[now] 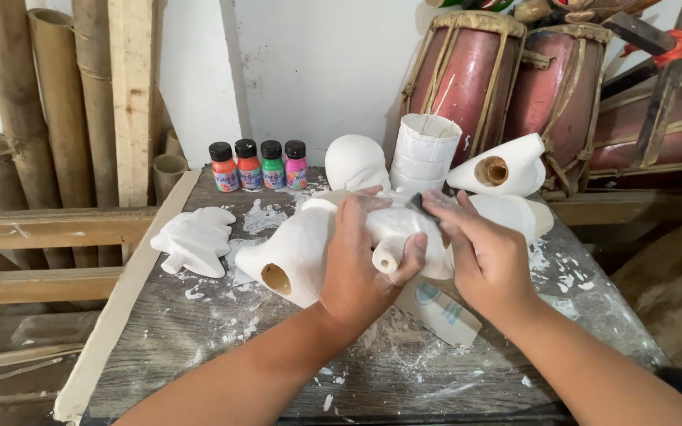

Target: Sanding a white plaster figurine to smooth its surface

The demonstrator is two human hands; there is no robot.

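Nearest the camera, two bare forearms come up from the bottom edge to two hands meeting over a grey wooden table (199,347) spattered with white.

The left hand (361,264) grips a white plaster figure (301,244) at the middle of the tabletop. Its fingers curl over the top of the piece, and the thumb hooks under a short stub that sticks out of it. The figure lies on its side with one round hole in its end facing seven o'clock.

The right hand (479,252), just at three o'clock of the left, has its fingers pressed together and pinches a small dark tool (422,207) against the figure's upper surface.

Under the hands, towards five o'clock, lies one flat white packet (440,312) with a blue mark.

At nine o'clock of the figure lies one leaf-shaped white cast (195,237). At eleven o'clock stand four small paint bottles (260,166) with black caps in a row: two orange-red, one green, one pink. At twelve o'clock sit one rounded white form (355,162) and one white stacked container (424,150). At one o'clock one more hollow white cast (503,167) shows a brown opening.

Behind the table stand two reddish drums (515,87), and at ten o'clock several bamboo poles (49,102) lean against the wall.
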